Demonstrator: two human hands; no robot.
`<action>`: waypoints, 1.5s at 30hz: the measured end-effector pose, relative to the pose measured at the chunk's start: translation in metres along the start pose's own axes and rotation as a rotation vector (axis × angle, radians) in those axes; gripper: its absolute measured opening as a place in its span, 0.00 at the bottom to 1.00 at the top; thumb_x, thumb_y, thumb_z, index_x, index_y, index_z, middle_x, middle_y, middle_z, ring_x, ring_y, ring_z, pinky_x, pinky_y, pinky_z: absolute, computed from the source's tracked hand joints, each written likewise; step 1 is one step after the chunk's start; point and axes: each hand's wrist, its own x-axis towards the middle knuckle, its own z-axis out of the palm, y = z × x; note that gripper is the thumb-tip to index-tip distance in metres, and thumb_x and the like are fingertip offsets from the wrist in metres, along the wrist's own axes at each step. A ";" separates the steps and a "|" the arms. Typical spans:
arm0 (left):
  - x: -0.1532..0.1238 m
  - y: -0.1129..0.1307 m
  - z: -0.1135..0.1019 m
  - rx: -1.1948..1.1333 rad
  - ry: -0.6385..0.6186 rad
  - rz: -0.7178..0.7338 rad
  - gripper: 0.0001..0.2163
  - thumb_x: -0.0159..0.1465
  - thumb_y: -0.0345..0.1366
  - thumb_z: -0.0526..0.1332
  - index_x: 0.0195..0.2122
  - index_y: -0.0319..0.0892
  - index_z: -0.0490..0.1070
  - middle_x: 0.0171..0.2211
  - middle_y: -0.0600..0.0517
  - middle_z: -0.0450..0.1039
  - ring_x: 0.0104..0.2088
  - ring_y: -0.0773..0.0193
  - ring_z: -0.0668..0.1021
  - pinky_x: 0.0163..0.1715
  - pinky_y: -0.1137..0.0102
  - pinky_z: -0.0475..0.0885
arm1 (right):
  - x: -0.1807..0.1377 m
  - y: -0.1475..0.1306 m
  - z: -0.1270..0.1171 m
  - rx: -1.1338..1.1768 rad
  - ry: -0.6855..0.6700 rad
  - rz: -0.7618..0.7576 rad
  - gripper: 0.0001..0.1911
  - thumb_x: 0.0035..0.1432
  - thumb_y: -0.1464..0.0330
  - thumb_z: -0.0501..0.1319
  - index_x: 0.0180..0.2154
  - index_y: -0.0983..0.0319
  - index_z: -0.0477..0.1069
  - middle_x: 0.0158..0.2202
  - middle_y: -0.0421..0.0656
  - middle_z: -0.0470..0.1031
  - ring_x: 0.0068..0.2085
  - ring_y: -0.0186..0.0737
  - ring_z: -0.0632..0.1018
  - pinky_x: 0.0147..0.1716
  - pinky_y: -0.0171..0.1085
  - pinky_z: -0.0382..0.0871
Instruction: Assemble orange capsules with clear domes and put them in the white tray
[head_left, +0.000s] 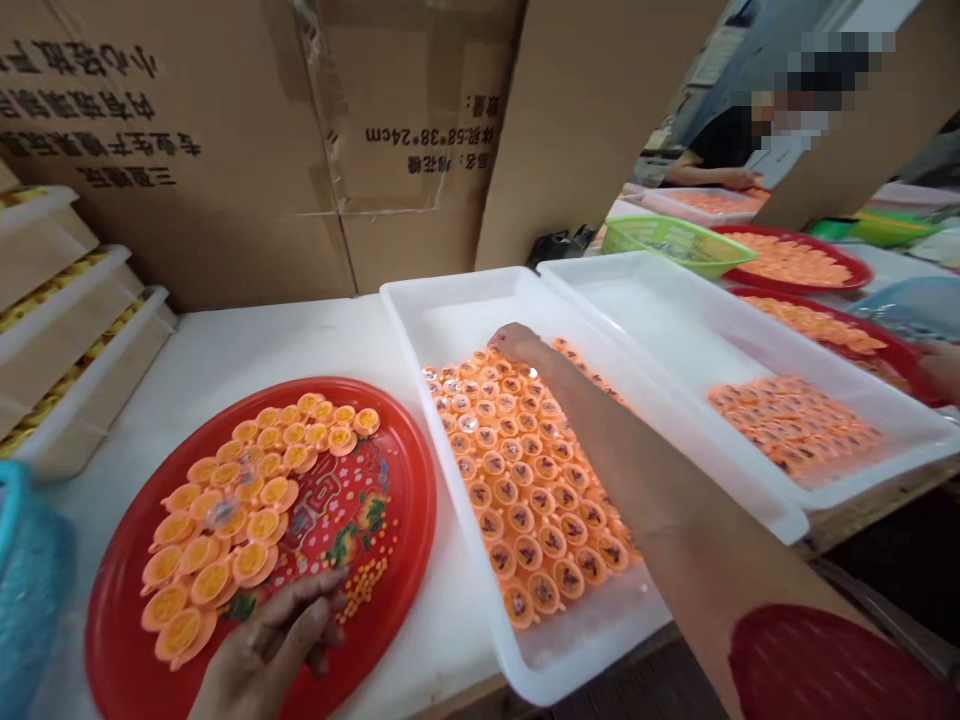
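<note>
My left hand (281, 640) hovers over the near part of a round red tray (416, 500), its fingers loosely bent and apart, with nothing visible in them. Close to its fingertips lie small yellow beads (364, 590). Small orange cup-shaped pieces (212, 580) with yellow insides cover the tray's left and far parts. My right hand (516, 342) reaches into a white plastic bin (465, 305), closed at the far end of rows of orange cups (527, 553) with dark printed centres. What its fingers grip is hidden.
A second white bin (637, 300) holds more orange pieces. Stacked cream trays (97, 380) and a blue container (34, 580) stand left. Cardboard (247, 200) walls the back. A green basket (667, 245) and red trays (855, 270) sit right, where another person (720, 140) works.
</note>
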 end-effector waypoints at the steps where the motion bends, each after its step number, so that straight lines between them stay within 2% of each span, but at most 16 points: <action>1: -0.002 0.003 0.000 0.010 0.014 0.021 0.25 0.51 0.55 0.66 0.41 0.41 0.78 0.25 0.49 0.75 0.26 0.63 0.74 0.28 0.70 0.72 | -0.005 -0.003 -0.001 -0.023 -0.001 -0.004 0.09 0.59 0.67 0.62 0.41 0.63 0.75 0.42 0.43 0.77 0.44 0.43 0.77 0.46 0.43 0.70; 4: -0.007 0.009 -0.004 0.037 0.060 0.096 0.21 0.56 0.51 0.62 0.41 0.38 0.76 0.25 0.50 0.74 0.24 0.66 0.73 0.27 0.71 0.71 | -0.018 -0.014 -0.005 -0.083 0.022 -0.009 0.08 0.55 0.72 0.62 0.37 0.62 0.77 0.43 0.46 0.78 0.49 0.50 0.75 0.50 0.47 0.65; 8: -0.010 0.007 -0.026 0.222 0.208 0.236 0.18 0.60 0.46 0.57 0.43 0.38 0.75 0.27 0.50 0.73 0.26 0.65 0.74 0.26 0.70 0.69 | -0.046 -0.041 -0.022 -0.087 0.118 -0.035 0.17 0.60 0.71 0.56 0.50 0.64 0.72 0.52 0.56 0.72 0.53 0.56 0.72 0.52 0.55 0.61; 11: -0.012 0.002 -0.046 0.508 0.349 0.404 0.13 0.63 0.40 0.55 0.42 0.41 0.75 0.35 0.48 0.74 0.33 0.62 0.76 0.34 0.68 0.70 | -0.105 -0.070 -0.036 -0.014 0.149 -0.176 0.18 0.63 0.63 0.54 0.54 0.57 0.69 0.47 0.49 0.75 0.45 0.46 0.76 0.46 0.46 0.68; 13: -0.013 0.001 -0.054 0.691 0.431 0.480 0.11 0.64 0.37 0.54 0.42 0.42 0.74 0.38 0.48 0.74 0.36 0.61 0.76 0.37 0.67 0.69 | -0.161 -0.089 -0.034 0.101 0.107 -0.382 0.16 0.62 0.62 0.56 0.52 0.53 0.70 0.43 0.44 0.77 0.39 0.42 0.78 0.42 0.44 0.70; 16: -0.009 0.002 -0.052 0.897 0.501 0.540 0.10 0.65 0.33 0.53 0.41 0.42 0.74 0.38 0.48 0.73 0.37 0.60 0.76 0.37 0.66 0.69 | -0.242 -0.112 0.000 0.265 0.000 -0.812 0.13 0.60 0.66 0.59 0.46 0.53 0.74 0.43 0.41 0.77 0.44 0.44 0.77 0.47 0.46 0.69; 17: -0.006 0.005 -0.049 0.973 0.492 0.562 0.10 0.65 0.33 0.53 0.40 0.41 0.74 0.38 0.47 0.73 0.37 0.59 0.75 0.38 0.66 0.69 | -0.262 -0.117 0.018 0.299 -0.008 -0.894 0.11 0.59 0.67 0.59 0.44 0.52 0.75 0.43 0.41 0.78 0.46 0.45 0.77 0.50 0.47 0.68; 18: -0.002 0.008 -0.044 1.061 0.469 0.585 0.10 0.65 0.32 0.53 0.39 0.41 0.75 0.38 0.46 0.73 0.38 0.58 0.75 0.39 0.65 0.69 | -0.277 -0.121 0.037 0.306 -0.014 -0.914 0.11 0.59 0.69 0.59 0.43 0.52 0.75 0.44 0.41 0.78 0.48 0.46 0.76 0.52 0.49 0.66; 20: 0.009 0.015 -0.032 1.262 0.390 0.627 0.11 0.65 0.30 0.53 0.36 0.40 0.75 0.38 0.44 0.72 0.40 0.56 0.73 0.40 0.62 0.68 | -0.293 -0.126 0.073 0.264 -0.031 -0.814 0.12 0.59 0.71 0.58 0.44 0.56 0.74 0.44 0.45 0.78 0.48 0.49 0.76 0.51 0.51 0.66; 22: 0.020 0.023 -0.021 1.416 0.320 0.629 0.10 0.64 0.28 0.53 0.34 0.38 0.75 0.38 0.41 0.72 0.42 0.52 0.72 0.40 0.60 0.67 | -0.296 -0.130 0.095 0.189 -0.018 -0.664 0.13 0.60 0.71 0.56 0.45 0.61 0.73 0.44 0.49 0.78 0.47 0.51 0.77 0.48 0.50 0.67; 24: 0.029 0.029 -0.013 1.473 0.288 0.615 0.11 0.63 0.26 0.53 0.33 0.36 0.75 0.38 0.39 0.72 0.43 0.50 0.71 0.39 0.58 0.67 | -0.292 -0.133 0.100 0.116 0.016 -0.578 0.14 0.62 0.71 0.54 0.46 0.64 0.72 0.44 0.51 0.77 0.46 0.51 0.77 0.46 0.48 0.68; 28: 0.038 0.031 -0.008 1.436 0.273 0.625 0.13 0.62 0.22 0.50 0.32 0.33 0.75 0.35 0.37 0.73 0.41 0.49 0.71 0.38 0.58 0.66 | -0.270 -0.136 0.071 -0.043 0.051 -0.565 0.14 0.63 0.69 0.53 0.48 0.63 0.71 0.45 0.52 0.76 0.46 0.50 0.77 0.43 0.44 0.67; 32: 0.028 0.024 -0.008 1.364 0.246 0.649 0.10 0.61 0.24 0.52 0.30 0.35 0.74 0.34 0.40 0.74 0.39 0.53 0.73 0.37 0.61 0.66 | -0.223 -0.143 0.049 -0.248 0.024 -0.564 0.16 0.62 0.70 0.55 0.51 0.63 0.69 0.49 0.54 0.74 0.48 0.52 0.75 0.43 0.43 0.66; 34: 0.020 0.019 -0.008 1.206 0.228 0.622 0.08 0.60 0.26 0.54 0.29 0.37 0.72 0.32 0.44 0.74 0.36 0.57 0.73 0.35 0.65 0.66 | -0.198 -0.149 0.053 -0.283 0.007 -0.591 0.17 0.59 0.70 0.59 0.51 0.63 0.69 0.50 0.54 0.72 0.50 0.52 0.74 0.45 0.43 0.66; 38: 0.008 0.005 -0.010 0.582 0.136 0.424 0.04 0.56 0.29 0.56 0.25 0.41 0.67 0.24 0.52 0.71 0.26 0.65 0.72 0.28 0.70 0.64 | -0.169 -0.160 0.074 -0.289 0.011 -0.632 0.20 0.57 0.68 0.62 0.52 0.62 0.68 0.53 0.53 0.70 0.54 0.53 0.70 0.49 0.43 0.64; 45: -0.001 0.000 -0.021 -0.185 0.002 0.152 0.08 0.53 0.37 0.61 0.24 0.41 0.62 0.24 0.53 0.72 0.27 0.62 0.78 0.28 0.70 0.71 | -0.169 -0.162 0.085 -0.306 -0.047 -0.604 0.12 0.56 0.75 0.58 0.43 0.65 0.74 0.43 0.55 0.75 0.45 0.54 0.76 0.41 0.43 0.67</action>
